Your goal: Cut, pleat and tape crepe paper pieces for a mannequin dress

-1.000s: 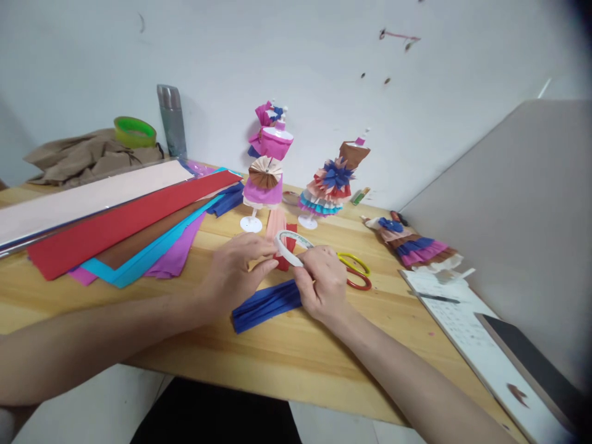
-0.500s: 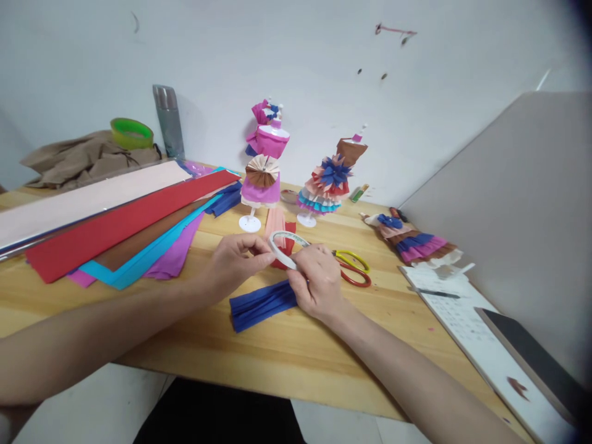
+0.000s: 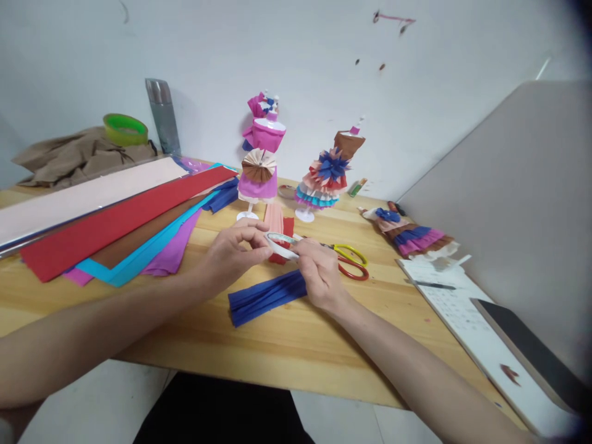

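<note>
Between my two hands is a narrow roll of white tape (image 3: pixel 285 252), tilted above the table. My right hand (image 3: pixel 320 271) grips it at its right side. At the roll's left edge, the thumb and forefinger of my left hand (image 3: pixel 235 250) are pinched together; whether they hold a tape end is too small to see. Below the hands lies a pleated blue crepe paper strip (image 3: pixel 263 298). Pink crepe paper (image 3: pixel 273 214) and red crepe paper (image 3: pixel 288 227) lie behind the roll. Scissors (image 3: pixel 354 254) with yellow and red handles rest right of my right hand.
Two small dress forms, one in a pink paper dress (image 3: pixel 259 185) and one in a ruffled dress (image 3: pixel 324 182), stand at the back. Coloured paper sheets (image 3: pixel 129 213) spread on the left, near a flask (image 3: pixel 164 120). A paper dress (image 3: pixel 411 234) and a tablet (image 3: pixel 522 345) lie right.
The tape roll has tipped flatter between my hands. My right hand has turned slightly, and my left hand stays at the roll's left edge. The whole view has shifted a little.
</note>
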### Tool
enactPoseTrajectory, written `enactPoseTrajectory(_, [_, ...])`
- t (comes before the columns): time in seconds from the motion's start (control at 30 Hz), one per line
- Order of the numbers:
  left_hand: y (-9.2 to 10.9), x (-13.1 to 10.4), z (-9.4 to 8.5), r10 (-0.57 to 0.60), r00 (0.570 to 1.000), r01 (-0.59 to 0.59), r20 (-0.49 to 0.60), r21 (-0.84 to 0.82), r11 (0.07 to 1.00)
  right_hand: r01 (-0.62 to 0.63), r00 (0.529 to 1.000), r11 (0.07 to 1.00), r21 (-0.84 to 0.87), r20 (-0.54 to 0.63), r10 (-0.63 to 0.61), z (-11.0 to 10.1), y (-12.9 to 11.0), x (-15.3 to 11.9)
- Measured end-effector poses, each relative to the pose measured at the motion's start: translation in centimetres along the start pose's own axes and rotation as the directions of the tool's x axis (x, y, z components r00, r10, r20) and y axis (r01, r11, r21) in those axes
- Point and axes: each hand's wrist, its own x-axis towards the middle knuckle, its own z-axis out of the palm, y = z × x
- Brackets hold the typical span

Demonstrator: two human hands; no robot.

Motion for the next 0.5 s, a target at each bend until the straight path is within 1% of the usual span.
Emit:
enactPoseTrajectory(0.1, [0.3, 0.2, -0.2, -0.082, 0.988, 0.094, 0.131, -0.086, 0.992, -0.036, 0.999, 0.997, 0.068, 0.001, 0.036, -0.1, 0.3, -0.1])
enactPoseTrajectory(0.17, [0.5, 0.3, -0.3, -0.127, 0.972, 0.155, 0.199, -0.137, 0.978, -0.079, 0.997, 0.990, 0.115, 0.033, 0.076, -0.1, 0.5, -0.1])
enactPoseTrajectory(0.2, [0.5, 0.3, -0.3, -0.141, 0.969, 0.173, 0.201, -0.153, 0.973, -0.098, 0.994, 0.985, 0.141, 0.061, 0.090, -0.2, 0.5, 0.0])
enactPoseTrajectory(0.27, [0.4, 0.4, -0.4, -0.158, 0.974, 0.187, 0.163, -0.182, 0.965, -0.117, 0.988, 0.975, 0.189, 0.122, 0.094, -0.4, 0.7, 0.3])
enactPoseTrajectory(0.3, [0.3, 0.4, -0.4, -0.164, 0.976, 0.190, 0.141, -0.198, 0.962, -0.106, 0.989, 0.973, 0.207, 0.123, 0.081, -0.6, 0.8, 0.4])
enactPoseTrajectory(0.33, [0.2, 0.4, -0.5, -0.165, 0.979, 0.188, 0.121, -0.217, 0.958, -0.078, 0.994, 0.973, 0.217, 0.091, 0.059, -0.8, 0.8, 0.6])
enactPoseTrajectory(0.37, [0.0, 0.5, -0.6, -0.163, 0.982, 0.182, 0.099, -0.236, 0.954, -0.034, 0.999, 0.976, 0.217, 0.015, 0.031, -1.1, 0.9, 0.7])
enactPoseTrajectory(0.4, [-0.1, 0.6, -0.7, -0.161, 0.984, 0.175, 0.075, -0.252, 0.952, 0.020, 0.995, 0.979, 0.203, -0.099, 0.000, -1.4, 0.8, 0.8])
enactPoseTrajectory(0.43, [-0.2, 0.7, -0.9, -0.159, 0.986, 0.165, 0.046, -0.263, 0.950, 0.077, 0.973, 0.981, 0.178, -0.229, -0.034, -1.8, 0.7, 0.9])
enactPoseTrajectory(0.47, [-0.3, 0.7, -1.0, -0.156, 0.988, 0.155, 0.017, -0.272, 0.950, 0.129, 0.943, 0.980, 0.150, -0.326, -0.075, -2.0, 0.5, 0.9])
enactPoseTrajectory(0.5, [-0.4, 0.8, -1.1, -0.155, 0.988, 0.146, -0.010, -0.278, 0.950, 0.177, 0.926, 0.975, 0.132, -0.359, -0.120, -2.2, 0.2, 0.9])
